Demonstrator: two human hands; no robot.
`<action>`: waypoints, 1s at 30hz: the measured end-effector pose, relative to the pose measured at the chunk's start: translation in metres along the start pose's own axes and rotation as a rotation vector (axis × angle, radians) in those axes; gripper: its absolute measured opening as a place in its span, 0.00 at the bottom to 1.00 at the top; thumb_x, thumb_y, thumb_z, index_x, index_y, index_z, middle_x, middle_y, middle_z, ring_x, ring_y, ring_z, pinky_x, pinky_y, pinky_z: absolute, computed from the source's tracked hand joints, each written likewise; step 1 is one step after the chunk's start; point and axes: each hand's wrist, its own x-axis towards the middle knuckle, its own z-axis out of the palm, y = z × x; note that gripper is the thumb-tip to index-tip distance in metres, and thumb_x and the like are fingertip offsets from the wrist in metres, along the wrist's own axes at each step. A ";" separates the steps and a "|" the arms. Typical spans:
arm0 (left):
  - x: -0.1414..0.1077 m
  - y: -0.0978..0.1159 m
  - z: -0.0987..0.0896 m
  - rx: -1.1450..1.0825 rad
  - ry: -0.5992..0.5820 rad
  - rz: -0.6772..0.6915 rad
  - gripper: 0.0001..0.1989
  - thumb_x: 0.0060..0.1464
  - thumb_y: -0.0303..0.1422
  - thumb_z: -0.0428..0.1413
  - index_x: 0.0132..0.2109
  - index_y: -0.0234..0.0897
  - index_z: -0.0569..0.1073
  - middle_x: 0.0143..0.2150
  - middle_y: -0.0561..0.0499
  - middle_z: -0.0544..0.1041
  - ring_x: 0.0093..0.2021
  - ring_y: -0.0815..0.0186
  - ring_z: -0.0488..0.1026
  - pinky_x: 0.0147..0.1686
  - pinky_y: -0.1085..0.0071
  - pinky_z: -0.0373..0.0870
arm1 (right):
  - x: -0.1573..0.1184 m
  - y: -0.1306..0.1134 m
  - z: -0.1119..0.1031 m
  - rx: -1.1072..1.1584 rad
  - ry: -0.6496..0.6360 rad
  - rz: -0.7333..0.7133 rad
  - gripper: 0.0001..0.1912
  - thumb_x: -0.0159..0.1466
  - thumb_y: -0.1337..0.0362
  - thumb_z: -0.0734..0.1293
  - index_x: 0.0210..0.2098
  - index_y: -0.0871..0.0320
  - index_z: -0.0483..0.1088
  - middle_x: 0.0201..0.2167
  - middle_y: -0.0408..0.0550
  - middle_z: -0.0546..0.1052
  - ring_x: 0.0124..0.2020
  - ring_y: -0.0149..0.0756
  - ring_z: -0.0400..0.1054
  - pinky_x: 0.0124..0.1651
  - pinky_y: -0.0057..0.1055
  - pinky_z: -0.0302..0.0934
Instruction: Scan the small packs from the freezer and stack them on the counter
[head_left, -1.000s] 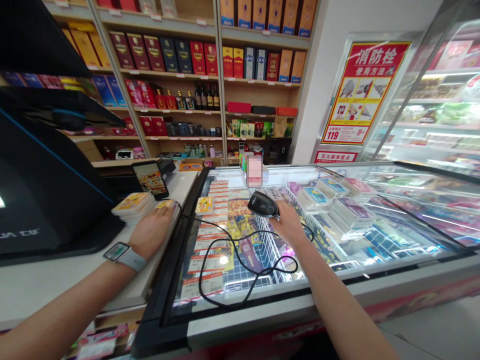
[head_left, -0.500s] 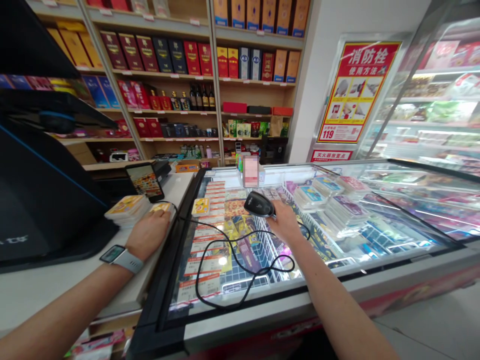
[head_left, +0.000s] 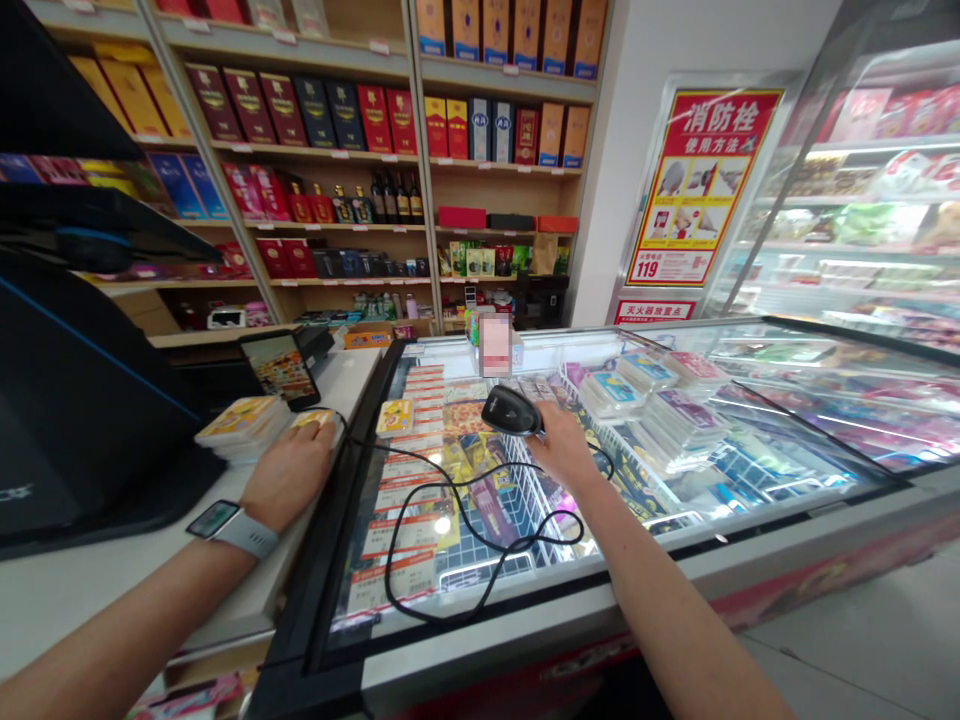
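My right hand is wrapped round the handle of a black barcode scanner, held above the glass-topped freezer. Its black cable loops across the glass. On the white counter, my left hand has its fingers over a small yellow-labelled pack, partly hiding it. Beside that hand stands a stack of similar yellow-labelled packs. One more yellow-labelled pack lies on the freezer's left side, near a column of price labels.
Stacks of clear packs with blue, pink and purple labels stand on the freezer's right part. A phone-like screen leans on the counter beside a large black checkout machine. Shelves of boxes and bottles line the back.
The view has shifted slightly, so everything sits a little further left. Both hands keep nearly the same place and grip.
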 end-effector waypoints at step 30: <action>0.026 0.033 -0.011 -0.075 0.098 0.056 0.24 0.62 0.41 0.42 0.57 0.32 0.69 0.50 0.38 0.75 0.50 0.51 0.71 0.50 0.57 0.64 | -0.002 0.000 0.001 -0.012 0.023 0.003 0.13 0.58 0.69 0.62 0.43 0.59 0.67 0.40 0.51 0.74 0.40 0.42 0.67 0.43 0.36 0.56</action>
